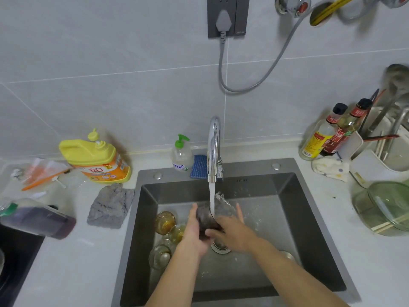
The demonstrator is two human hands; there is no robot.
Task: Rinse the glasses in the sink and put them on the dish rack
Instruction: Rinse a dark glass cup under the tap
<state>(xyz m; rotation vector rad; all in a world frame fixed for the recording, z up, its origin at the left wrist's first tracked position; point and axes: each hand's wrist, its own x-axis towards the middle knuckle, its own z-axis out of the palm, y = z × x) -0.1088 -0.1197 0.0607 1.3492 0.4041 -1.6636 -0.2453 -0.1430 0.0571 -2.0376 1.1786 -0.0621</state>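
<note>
Seen from the head camera, looking down into a steel sink (287, 167), a chrome tap (213, 149) ran a thin stream of water (212, 196). Both hands met directly under it so the water struck the dark glass (207, 218) they shared. The left hand (194, 231) cupped the glass from its left side, fingers wrapped round it. The right hand (230, 233) gripped it from the right, thumb across the base, probably to turn it in the flow. The glass was tilted, mouth away from the person, letting water run in and spill out. Three more glasses (164, 222) waited in the basin's left corner. The white dish rack (365, 167) stood on the tabletop, to the right of the sink.
</note>
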